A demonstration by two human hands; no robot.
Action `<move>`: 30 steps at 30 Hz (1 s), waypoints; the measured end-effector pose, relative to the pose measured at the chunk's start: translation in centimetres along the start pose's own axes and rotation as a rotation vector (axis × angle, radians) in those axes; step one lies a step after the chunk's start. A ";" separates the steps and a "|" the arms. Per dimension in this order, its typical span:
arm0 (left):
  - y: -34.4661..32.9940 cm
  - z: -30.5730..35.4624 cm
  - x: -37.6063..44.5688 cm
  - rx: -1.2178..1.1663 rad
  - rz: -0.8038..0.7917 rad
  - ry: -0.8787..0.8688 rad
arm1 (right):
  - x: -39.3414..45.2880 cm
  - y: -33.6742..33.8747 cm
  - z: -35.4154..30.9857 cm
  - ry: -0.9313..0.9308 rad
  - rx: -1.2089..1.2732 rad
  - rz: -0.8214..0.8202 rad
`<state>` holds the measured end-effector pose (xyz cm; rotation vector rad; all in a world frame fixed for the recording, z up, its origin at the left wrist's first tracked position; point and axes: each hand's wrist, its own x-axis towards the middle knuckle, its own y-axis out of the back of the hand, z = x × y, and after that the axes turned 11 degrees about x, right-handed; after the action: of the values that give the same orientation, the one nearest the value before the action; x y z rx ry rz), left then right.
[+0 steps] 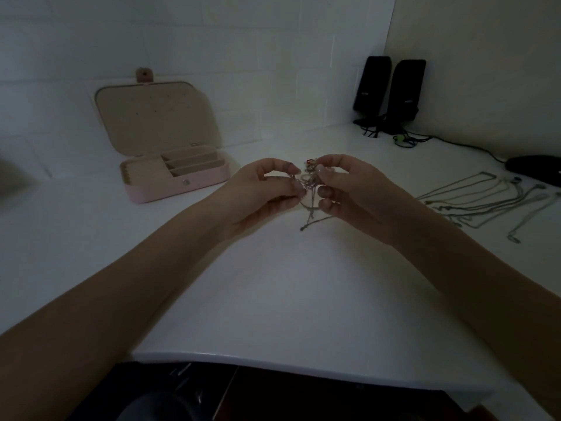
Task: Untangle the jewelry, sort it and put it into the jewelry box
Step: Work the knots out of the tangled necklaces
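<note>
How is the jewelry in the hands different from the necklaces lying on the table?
The tangled jewelry is bunched in one knotted clump; the necklaces lie stretched out in separate lines. The clump is held up between the left hand and right hand; the necklaces rest on the table, untouched. Both are outside the open jewelry box.

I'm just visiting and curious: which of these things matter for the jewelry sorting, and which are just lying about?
Part of the job:
- tangled clump of chains and rings, pinched by left hand and right hand
- open pink jewelry box
- thin silver necklaces laid out

Just lying about:
- two black speakers
- black cables
</note>
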<state>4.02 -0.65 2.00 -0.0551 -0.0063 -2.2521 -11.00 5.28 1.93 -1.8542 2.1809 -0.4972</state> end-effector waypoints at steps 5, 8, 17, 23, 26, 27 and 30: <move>0.1 0.0 0.0 0.030 -0.012 -0.008 | 0.0 0.1 0.0 -0.001 -0.036 -0.027; 0.1 0.0 -0.1 0.113 -0.010 -0.029 | -0.1 0.0 0.0 -0.007 -0.049 -0.046; 0.3 -0.2 0.0 -0.095 -0.085 0.018 | -0.2 0.2 -0.4 -0.154 0.072 -0.172; 0.3 -0.3 0.2 -0.151 -0.046 0.015 | -0.4 0.5 -0.7 -0.066 -0.213 -0.223; 0.1 -0.5 0.2 -0.133 -0.019 0.013 | -0.3 0.5 -0.7 0.153 -0.658 -0.110; 0.1 -0.5 0.3 -0.125 -0.005 0.009 | -0.3 0.5 -0.6 0.215 -0.770 -0.083; 0.4 -0.3 0.5 -0.109 0.037 0.002 | -0.4 0.5 -0.6 0.302 -0.850 -0.041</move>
<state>3.98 -1.25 1.68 -0.1112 0.1178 -2.2145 -11.58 5.76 2.24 -2.3235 2.8456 0.2231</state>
